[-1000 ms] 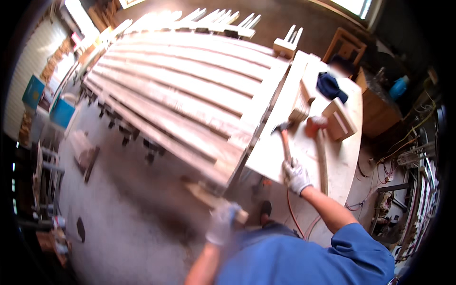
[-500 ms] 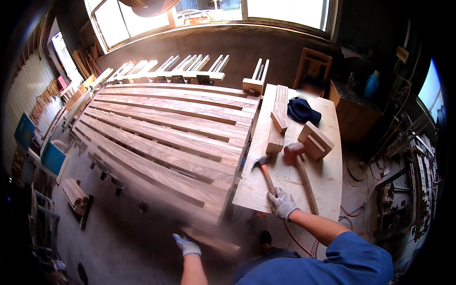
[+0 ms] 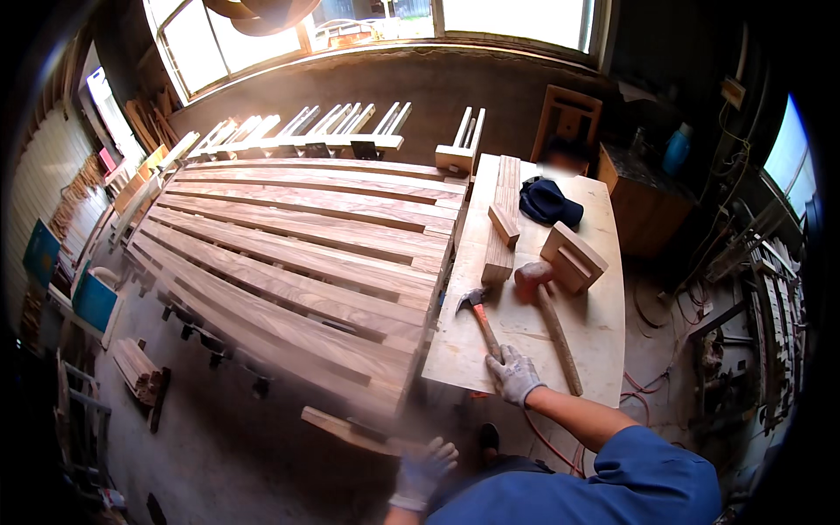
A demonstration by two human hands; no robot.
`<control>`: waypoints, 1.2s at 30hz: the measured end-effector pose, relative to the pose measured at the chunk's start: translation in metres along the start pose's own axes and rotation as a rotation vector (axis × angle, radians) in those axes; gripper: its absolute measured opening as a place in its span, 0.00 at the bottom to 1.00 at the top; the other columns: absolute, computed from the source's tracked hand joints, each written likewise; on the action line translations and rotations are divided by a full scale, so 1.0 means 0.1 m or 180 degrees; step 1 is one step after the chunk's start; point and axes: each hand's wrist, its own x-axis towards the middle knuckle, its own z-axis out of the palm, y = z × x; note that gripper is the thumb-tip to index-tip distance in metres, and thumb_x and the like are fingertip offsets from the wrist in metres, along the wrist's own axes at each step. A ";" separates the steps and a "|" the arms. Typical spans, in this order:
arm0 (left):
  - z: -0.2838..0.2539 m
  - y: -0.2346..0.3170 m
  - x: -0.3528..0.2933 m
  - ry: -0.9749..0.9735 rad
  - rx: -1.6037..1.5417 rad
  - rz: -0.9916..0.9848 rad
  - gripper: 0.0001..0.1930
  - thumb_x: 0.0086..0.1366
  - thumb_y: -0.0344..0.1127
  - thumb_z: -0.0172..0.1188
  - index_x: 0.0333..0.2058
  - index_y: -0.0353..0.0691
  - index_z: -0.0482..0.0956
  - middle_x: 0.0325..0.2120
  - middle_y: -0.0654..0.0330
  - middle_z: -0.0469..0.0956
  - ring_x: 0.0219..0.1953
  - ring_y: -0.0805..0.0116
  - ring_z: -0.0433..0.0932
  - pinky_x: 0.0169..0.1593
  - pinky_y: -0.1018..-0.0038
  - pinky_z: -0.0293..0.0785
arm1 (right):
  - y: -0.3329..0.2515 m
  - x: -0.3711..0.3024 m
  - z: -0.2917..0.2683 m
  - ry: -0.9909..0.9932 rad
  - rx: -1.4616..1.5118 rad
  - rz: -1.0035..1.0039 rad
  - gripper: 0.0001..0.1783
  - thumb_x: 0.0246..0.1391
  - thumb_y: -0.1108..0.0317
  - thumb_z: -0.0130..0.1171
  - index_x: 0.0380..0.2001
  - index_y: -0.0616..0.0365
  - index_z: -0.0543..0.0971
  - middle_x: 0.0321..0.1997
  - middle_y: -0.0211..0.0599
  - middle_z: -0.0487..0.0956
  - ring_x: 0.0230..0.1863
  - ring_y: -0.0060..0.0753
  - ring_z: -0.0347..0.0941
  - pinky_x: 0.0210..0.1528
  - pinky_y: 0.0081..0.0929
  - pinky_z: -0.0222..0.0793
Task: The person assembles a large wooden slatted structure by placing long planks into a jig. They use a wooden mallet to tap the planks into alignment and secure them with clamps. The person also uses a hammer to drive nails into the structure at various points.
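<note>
My right hand (image 3: 515, 375), in a whitish work glove, is closed round the lower end of the handle of a claw hammer (image 3: 485, 325), which lies on a pale plywood worktop (image 3: 455, 363). My left hand (image 3: 426, 470), gloved too, is at the right end of a short wooden board (image 3: 346, 430). Its fingers are spread; whether they touch the board I cannot tell. That board lies below the near corner of a large slatted wooden panel (image 3: 297, 254). Right of the claw hammer rests a mallet (image 3: 557, 337) with a reddish head and a long wooden handle.
Farther back on the worktop are a dark blue cap (image 3: 549, 203), a wooden block (image 3: 574, 257), a small wood piece (image 3: 504, 224) and long strips (image 3: 499, 261). Clamp-like bars (image 3: 350, 122) line the panel's far edge. Red hoses (image 3: 646, 394) trail on the floor at right.
My left hand has moved right, from the short board's left end to its right end. The board appears slightly farther left. My right hand stays on the hammer handle.
</note>
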 end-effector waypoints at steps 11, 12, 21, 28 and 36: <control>-2.02 -0.04 0.81 0.0020 0.2295 0.1269 0.30 0.75 0.43 0.32 0.69 0.34 0.62 0.73 0.54 0.59 0.78 0.57 0.51 0.79 0.52 0.42 | 0.02 0.01 0.01 -0.0031 -0.0088 -0.0053 0.34 0.54 0.60 0.60 0.66 0.49 0.72 0.70 0.66 0.65 0.71 0.67 0.62 0.68 0.55 0.62; -2.05 -0.02 0.83 0.0137 0.2360 0.1402 0.29 0.74 0.41 0.32 0.68 0.33 0.62 0.73 0.53 0.60 0.78 0.58 0.51 0.79 0.54 0.41 | 0.00 0.03 -0.03 -0.0127 -0.0034 -0.0047 0.35 0.53 0.61 0.61 0.66 0.49 0.72 0.70 0.66 0.65 0.71 0.67 0.61 0.68 0.55 0.62; -2.50 -0.07 0.87 0.0416 0.2250 0.1926 0.33 0.74 0.47 0.37 0.66 0.23 0.63 0.70 0.42 0.63 0.75 0.47 0.58 0.75 0.44 0.54 | -0.05 0.02 -0.07 -0.0361 -0.0104 0.0079 0.35 0.55 0.59 0.59 0.68 0.48 0.71 0.74 0.64 0.62 0.74 0.63 0.58 0.70 0.52 0.59; -2.55 0.21 0.93 -0.0025 0.2040 0.1535 0.40 0.72 0.68 0.39 0.66 0.40 0.69 0.70 0.51 0.66 0.73 0.45 0.59 0.72 0.41 0.59 | -0.02 0.00 -0.05 -0.0229 -0.0238 0.0120 0.31 0.60 0.59 0.55 0.67 0.48 0.72 0.73 0.64 0.64 0.74 0.63 0.59 0.71 0.51 0.59; -2.71 1.14 1.22 0.0775 0.2017 0.2013 0.35 0.73 0.63 0.42 0.64 0.42 0.72 0.66 0.50 0.71 0.67 0.47 0.68 0.70 0.47 0.62 | -0.06 0.06 -0.13 -0.0228 -0.0091 0.0087 0.32 0.57 0.61 0.58 0.67 0.46 0.72 0.72 0.66 0.65 0.72 0.65 0.62 0.71 0.52 0.61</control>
